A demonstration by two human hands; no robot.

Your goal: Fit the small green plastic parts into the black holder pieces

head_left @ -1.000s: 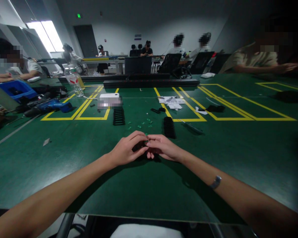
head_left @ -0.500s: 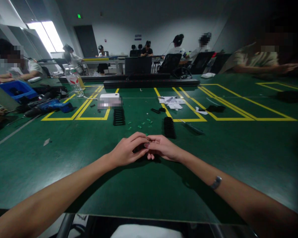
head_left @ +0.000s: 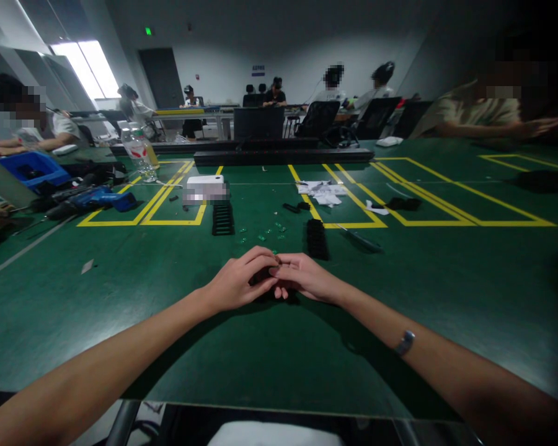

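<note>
My left hand [head_left: 244, 277] and my right hand [head_left: 304, 277] meet at the middle of the green table [head_left: 167, 365], fingertips together. Both are closed around something small that the fingers hide; I cannot make out what it is. Just beyond them lie several small clear-green pieces [head_left: 261, 237]. A black slotted rack [head_left: 222, 219] rests past my left hand. Beyond my right hand is a black ridged block [head_left: 317, 238], with a dark-handled screwdriver-like tool [head_left: 360, 240] to its right.
Farther back are a white box-like device [head_left: 205, 183], crumpled white paper [head_left: 322, 191] and small black parts [head_left: 296, 207]. On the left stand water bottles [head_left: 139, 152], a blue power drill [head_left: 93, 198] and a blue bin [head_left: 35, 168]. A long black bar [head_left: 283, 157] crosses behind. People sit around.
Both hands stay in almost the same place, with only a very slight shift of the fingers. The things on the table have not moved.
</note>
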